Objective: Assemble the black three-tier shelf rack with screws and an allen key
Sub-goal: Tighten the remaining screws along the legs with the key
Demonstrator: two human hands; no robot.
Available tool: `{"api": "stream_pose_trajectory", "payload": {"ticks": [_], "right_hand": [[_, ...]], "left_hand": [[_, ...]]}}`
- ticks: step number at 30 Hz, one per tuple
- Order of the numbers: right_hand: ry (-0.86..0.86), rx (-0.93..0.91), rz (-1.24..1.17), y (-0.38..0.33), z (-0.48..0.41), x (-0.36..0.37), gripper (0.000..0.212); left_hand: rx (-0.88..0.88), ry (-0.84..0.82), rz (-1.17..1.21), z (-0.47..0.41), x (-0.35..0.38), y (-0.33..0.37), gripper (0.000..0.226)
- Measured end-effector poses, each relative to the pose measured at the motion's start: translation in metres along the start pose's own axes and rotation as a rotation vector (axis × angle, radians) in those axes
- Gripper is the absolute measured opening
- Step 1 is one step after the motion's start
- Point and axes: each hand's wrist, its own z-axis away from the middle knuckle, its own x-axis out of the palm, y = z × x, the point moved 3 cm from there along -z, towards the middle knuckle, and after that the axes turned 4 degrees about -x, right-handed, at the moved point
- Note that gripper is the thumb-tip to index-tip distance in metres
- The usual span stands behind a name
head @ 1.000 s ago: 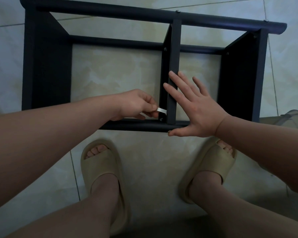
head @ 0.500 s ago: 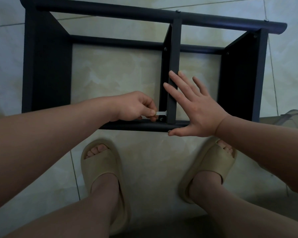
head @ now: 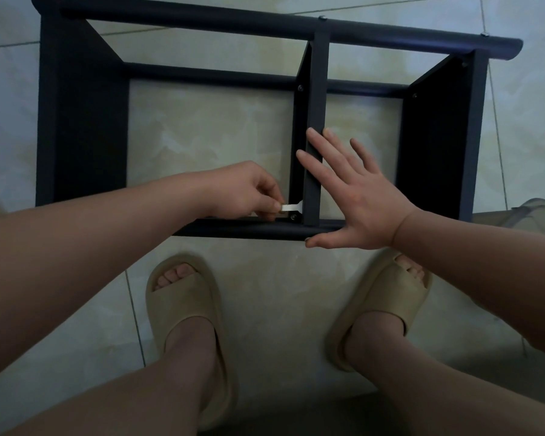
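Observation:
The black shelf rack [head: 82, 121] lies on its side on the tiled floor, with three upright panels joined by round bars. My left hand [head: 246, 191] pinches a small silver allen key [head: 291, 207] at the foot of the middle panel [head: 317, 121]. Just below the key's tip, a screw [head: 294, 216] sits where that panel meets the near bar [head: 249, 229]. My right hand [head: 356, 196] lies flat with straight fingers against the middle panel's edge, its thumb along the near bar.
My two feet in beige slides [head: 183, 309] [head: 381, 303] stand on the pale floor tiles right in front of the rack. A translucent plastic object [head: 516, 212] shows at the right edge behind my right forearm.
My left hand has swung the allen key slightly downward, from a tilted to a nearly level position by the screw. My right hand and the rack have stayed still.

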Motion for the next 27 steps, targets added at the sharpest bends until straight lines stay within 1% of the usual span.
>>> {"api": "stream_pose_trajectory", "payload": {"ticks": [4,7,9,11,14,16,18,19,22,24,27], "right_hand": [[0.004,0.0,-0.009,0.0,0.0,0.0,0.118],[0.0,-0.002,0.0,0.0,0.0,0.0,0.118],[-0.002,-0.002,0.003,0.0,0.0,0.0,0.118],[0.001,-0.002,-0.001,0.0,0.0,0.0,0.118],[0.001,-0.002,0.0,0.0,0.0,0.0,0.118],[0.002,-0.002,0.003,0.0,0.0,0.0,0.118],[0.006,-0.002,0.002,0.0,0.0,0.0,0.118],[0.009,-0.001,0.001,0.0,0.0,0.0,0.118],[0.017,-0.003,0.001,0.0,0.0,0.0,0.118],[0.018,-0.004,0.002,0.0,0.0,0.001,0.118],[0.015,-0.004,0.002,0.0,-0.001,0.001,0.118]], "left_hand": [[0.041,0.029,-0.09,-0.001,-0.007,0.003,0.008],[0.047,0.045,-0.134,-0.001,-0.004,0.004,0.015],[0.039,0.067,-0.106,-0.001,-0.003,0.004,0.019],[0.02,0.083,-0.009,-0.001,-0.002,0.003,0.018],[-0.04,0.059,0.197,-0.002,0.002,0.003,0.012],[-0.116,0.012,0.415,-0.002,0.007,0.003,0.006],[-0.183,-0.038,0.642,-0.002,0.012,0.005,0.008],[-0.199,-0.038,0.697,-0.004,0.013,0.006,0.009],[-0.237,0.056,0.694,-0.006,0.011,0.004,0.008],[-0.252,0.11,0.668,-0.007,0.009,0.003,0.013],[-0.271,0.129,0.683,-0.007,0.008,0.001,0.022]]}}
